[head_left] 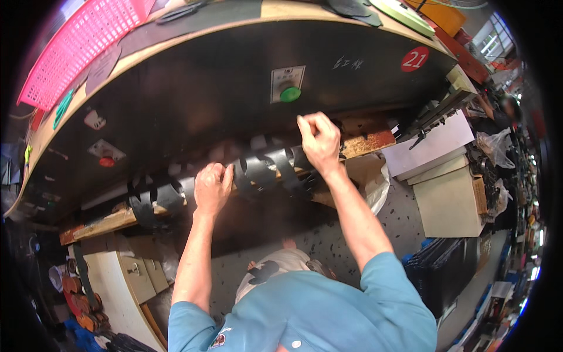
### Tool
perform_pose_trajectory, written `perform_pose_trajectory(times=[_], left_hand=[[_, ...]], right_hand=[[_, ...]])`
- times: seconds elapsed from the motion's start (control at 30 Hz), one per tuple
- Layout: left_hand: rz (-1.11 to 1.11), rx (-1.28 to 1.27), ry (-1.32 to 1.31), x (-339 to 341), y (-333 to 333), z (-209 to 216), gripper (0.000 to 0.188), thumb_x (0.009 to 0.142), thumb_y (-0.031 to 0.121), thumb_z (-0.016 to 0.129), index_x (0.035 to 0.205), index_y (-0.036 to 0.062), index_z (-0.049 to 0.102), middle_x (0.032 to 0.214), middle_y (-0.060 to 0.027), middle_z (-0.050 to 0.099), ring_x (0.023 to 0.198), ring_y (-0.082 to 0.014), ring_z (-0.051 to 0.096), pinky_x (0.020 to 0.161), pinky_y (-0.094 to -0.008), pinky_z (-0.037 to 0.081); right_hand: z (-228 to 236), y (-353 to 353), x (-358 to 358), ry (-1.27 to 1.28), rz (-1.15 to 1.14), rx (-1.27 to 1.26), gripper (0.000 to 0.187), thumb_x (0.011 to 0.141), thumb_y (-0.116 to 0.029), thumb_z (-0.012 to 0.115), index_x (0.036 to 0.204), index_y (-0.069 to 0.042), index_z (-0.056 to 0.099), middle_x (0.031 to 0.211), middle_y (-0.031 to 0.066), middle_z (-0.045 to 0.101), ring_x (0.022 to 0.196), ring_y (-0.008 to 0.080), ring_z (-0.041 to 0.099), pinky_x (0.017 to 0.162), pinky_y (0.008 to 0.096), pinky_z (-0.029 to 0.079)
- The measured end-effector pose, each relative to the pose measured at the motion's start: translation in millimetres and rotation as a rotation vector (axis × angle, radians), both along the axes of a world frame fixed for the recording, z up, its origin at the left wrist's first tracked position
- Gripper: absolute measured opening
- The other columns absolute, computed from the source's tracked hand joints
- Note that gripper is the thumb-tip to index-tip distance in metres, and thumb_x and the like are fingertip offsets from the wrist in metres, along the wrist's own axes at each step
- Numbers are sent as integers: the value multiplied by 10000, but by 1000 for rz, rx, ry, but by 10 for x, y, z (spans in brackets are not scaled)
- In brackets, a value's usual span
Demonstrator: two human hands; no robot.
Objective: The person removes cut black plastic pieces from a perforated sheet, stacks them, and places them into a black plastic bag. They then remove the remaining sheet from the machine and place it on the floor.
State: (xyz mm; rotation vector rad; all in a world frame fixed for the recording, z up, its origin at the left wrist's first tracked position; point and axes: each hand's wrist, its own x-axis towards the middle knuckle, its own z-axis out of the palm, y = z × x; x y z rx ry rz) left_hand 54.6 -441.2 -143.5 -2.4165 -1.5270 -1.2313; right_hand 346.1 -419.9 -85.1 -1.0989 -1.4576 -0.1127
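A strip of black sheet material (257,168) with large cut-out holes lies along a wooden board (111,223) under the dark machine front. My left hand (212,186) is closed at the middle of the strip, its fingers curled over the material. Farther right, at the strip's right end, my right hand (321,144) is raised with fingers curled and thumb pressed in. Whatever the right fingers hold, if anything, is hidden. Thin black bands and loops between the holes hang over the board's near edge.
The machine's dark panel carries a green button (290,94) and a red button (107,161). A pink basket (82,50) stands on the top at far left. White boxes (448,196) stand at right, a pale cabinet (120,281) at lower left. Black scraps litter the floor (352,234).
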Motion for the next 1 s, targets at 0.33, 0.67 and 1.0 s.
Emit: perform_pose_trajectory(times=[0.33,0.67,1.0], left_hand=[[-36,24,-38,91,-22,93,354,952,153,733,697,21,525,712,-177,574,683,-389,596,649,-487,464],[31,-11,14,43,66,-59,410,1016,244,701,731,7,526,719,-154,558,684,-351,574,663,-473,460],[361,-28,63,165,164,-455,508,1041,401,667,797,-3,479,706,-141,498,661,-302,481,680,-460,444]], right_hand=[[-700,-119,82,28,-368,-93,134,914,-122,686,794,-93,636,794,85,623,808,320,605,725,452,491],[-821,-64,59,41,-340,-143,163,966,-202,616,860,-82,646,897,115,634,935,324,614,829,464,530],[-1115,45,141,-125,4,-340,180,907,-169,604,1004,-34,675,1049,144,633,1061,313,563,926,423,510]])
